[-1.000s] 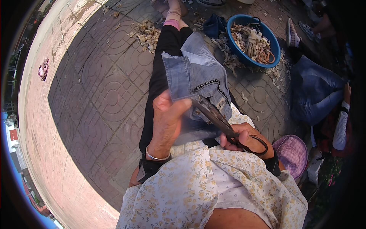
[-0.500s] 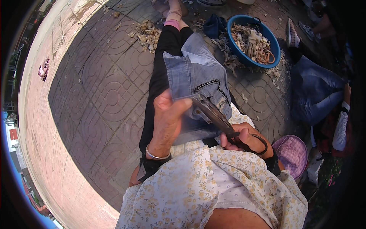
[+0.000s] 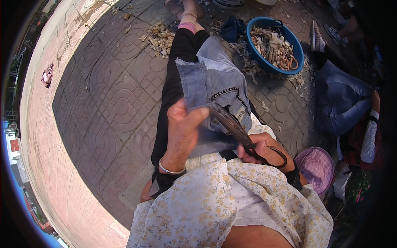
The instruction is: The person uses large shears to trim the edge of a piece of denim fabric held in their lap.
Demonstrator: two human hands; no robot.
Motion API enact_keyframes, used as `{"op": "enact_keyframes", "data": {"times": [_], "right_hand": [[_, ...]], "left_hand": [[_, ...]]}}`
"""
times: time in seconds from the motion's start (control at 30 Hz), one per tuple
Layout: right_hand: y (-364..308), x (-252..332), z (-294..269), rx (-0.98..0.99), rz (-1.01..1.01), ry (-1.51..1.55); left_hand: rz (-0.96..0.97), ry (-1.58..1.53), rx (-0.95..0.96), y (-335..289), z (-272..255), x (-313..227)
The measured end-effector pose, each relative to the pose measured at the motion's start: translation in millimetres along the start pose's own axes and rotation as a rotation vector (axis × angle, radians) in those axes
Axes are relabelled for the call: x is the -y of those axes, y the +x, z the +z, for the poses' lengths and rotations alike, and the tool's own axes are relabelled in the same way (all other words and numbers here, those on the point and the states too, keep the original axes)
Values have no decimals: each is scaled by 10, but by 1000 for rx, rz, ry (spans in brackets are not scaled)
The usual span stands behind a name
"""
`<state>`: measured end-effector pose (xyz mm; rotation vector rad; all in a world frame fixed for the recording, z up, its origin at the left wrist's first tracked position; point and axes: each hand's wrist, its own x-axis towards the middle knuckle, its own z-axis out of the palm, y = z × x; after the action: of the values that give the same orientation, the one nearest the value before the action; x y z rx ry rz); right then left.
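Note:
A piece of blue denim [image 3: 225,76] with a curved row of dark beads lies across my legs. My left hand [image 3: 184,124], a bangle at its wrist, pinches the denim's edge between thumb and fingers. In my right hand [image 3: 264,151] is a pair of dark metal scissors [image 3: 229,124], my fingers through and around the handle loops. The blades point up and to the left, their tips at the cloth beside my left thumb. They look closed or nearly so. Part of the denim is hidden behind the blades and my left hand.
A blue basin [image 3: 275,68] of fabric scraps stands ahead to the right. A heap of scraps [image 3: 161,39] lies left of my feet. At right sits another person in blue jeans [image 3: 341,97]. A pink checked hat-like item [image 3: 315,169] rests by my right elbow.
The scissor blades have drawn together, and the handle loops have closed a little in my right hand. My left hand keeps its grip on the denim.

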<state>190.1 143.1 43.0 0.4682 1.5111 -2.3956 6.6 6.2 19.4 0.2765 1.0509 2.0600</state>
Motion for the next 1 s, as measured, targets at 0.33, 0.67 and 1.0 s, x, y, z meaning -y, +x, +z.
{"op": "enact_keyframes", "data": {"times": [0.33,0.67,1.0], "right_hand": [[79,7,61,-59,-189,-253],[65,85,117,-193,-199,-263],[23,-7,-11,-105,-191,-81]], "left_hand": [[-12,-36,-19,-16,88,-49],[-173,348,114,-133,-35,139],[-85,-82,-46,1,67,-144]]}}
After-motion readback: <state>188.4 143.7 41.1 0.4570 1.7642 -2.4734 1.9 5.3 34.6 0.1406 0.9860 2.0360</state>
